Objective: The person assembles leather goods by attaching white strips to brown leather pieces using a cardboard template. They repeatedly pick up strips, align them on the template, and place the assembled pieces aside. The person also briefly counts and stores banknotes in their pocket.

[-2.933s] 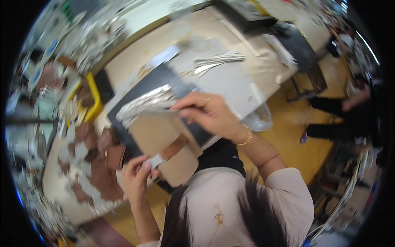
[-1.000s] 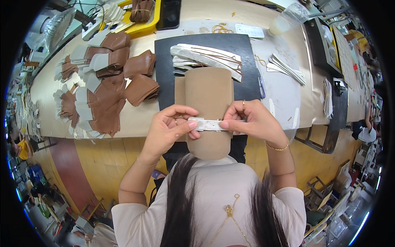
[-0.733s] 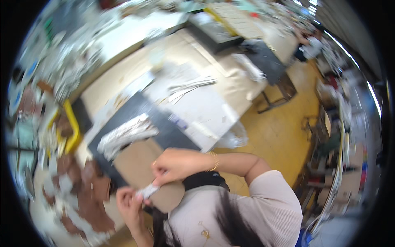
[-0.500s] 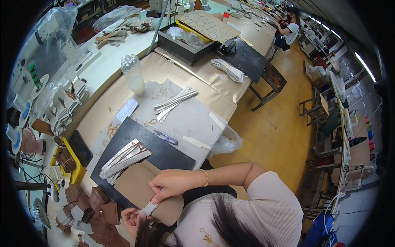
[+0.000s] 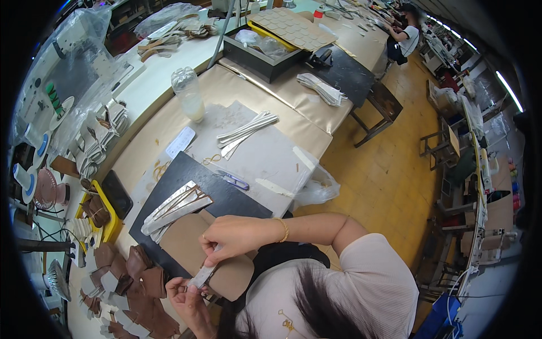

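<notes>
Across the tan panel runs a narrow whitish strip.

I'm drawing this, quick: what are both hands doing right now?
Left hand: closed, pinching the pale strip's lower end.
Right hand: closed, pinching the strip farther up.

My right hand hides the upper end of the white strip and part of the tan form, which covers some of the black mat. Below my left hand, the lower edge cuts off my forearm. The far co-worker's handwork is too small to tell.
</notes>
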`<state>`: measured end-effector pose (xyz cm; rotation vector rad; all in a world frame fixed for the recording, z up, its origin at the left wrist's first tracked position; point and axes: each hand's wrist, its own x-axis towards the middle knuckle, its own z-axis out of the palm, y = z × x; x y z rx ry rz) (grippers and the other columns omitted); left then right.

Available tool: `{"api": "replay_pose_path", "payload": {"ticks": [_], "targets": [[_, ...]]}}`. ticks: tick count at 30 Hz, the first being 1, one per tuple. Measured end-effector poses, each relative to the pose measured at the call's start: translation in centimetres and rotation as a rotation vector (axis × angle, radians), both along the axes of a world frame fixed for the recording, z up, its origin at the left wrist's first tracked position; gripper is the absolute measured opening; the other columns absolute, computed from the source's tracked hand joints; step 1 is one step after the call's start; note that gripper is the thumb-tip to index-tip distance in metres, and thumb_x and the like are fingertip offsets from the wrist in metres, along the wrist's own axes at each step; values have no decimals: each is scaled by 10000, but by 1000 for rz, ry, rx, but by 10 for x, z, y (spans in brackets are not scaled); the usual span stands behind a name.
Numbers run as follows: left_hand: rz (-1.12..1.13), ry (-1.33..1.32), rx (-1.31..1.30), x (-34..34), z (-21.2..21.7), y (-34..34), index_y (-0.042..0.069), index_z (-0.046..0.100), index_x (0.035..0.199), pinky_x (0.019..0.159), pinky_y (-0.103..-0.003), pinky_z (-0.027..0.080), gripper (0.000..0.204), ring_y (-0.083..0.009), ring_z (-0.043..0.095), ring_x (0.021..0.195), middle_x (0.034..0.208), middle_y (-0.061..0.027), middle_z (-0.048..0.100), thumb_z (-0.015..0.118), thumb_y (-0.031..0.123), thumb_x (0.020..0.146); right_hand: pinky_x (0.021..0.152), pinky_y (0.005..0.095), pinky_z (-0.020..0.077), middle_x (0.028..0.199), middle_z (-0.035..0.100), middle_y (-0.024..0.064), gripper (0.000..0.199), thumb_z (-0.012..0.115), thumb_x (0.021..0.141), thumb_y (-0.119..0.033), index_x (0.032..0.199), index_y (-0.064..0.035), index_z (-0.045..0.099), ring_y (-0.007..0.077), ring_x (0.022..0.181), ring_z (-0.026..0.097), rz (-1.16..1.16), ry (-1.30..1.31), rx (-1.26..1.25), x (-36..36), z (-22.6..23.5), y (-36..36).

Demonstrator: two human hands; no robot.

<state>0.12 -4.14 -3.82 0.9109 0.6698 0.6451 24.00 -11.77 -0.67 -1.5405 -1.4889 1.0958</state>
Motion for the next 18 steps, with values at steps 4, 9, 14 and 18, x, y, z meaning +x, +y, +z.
{"api": "replay_pose_path", "payload": {"ticks": [4, 9, 14, 18], "targets": [[26, 26, -8, -7, -6, 2, 23, 435, 1126, 659, -273, 504, 348, -156, 582, 740, 898, -90, 564, 603, -20, 825, 607, 368, 455, 686, 621, 130, 293, 661, 777, -303, 759, -16, 603, 292, 664, 611, 4, -23, -12, -7, 1, 3], [33, 34, -138, -4, -16, 3, 22, 418, 1127, 617, -273, 502, 386, -171, 583, 682, 843, -107, 575, 617, -28, 800, 612, 343, 476, 685, 642, 116, 268, 682, 742, -288, 731, -24, 636, 269, 650, 622, -30, 0, -18, -6, -3, 2], [-41, -32, -153, -3, -21, 8, 39, 397, 1162, 630, -264, 500, 433, -158, 578, 707, 829, -88, 580, 615, -32, 794, 656, 308, 474, 752, 659, 104, 274, 680, 775, -295, 799, -24, 648, 207, 706, 631, 1, 89, -91, 6, -16, 0], [-74, -64, -192, -6, -25, 11, 49, 396, 1177, 647, -265, 507, 459, -166, 588, 727, 852, -79, 586, 631, -21, 789, 636, 276, 468, 734, 663, 85, 271, 707, 767, -288, 799, -23, 664, 144, 664, 600, -20, 284, -65, 8, -32, 1]]}}
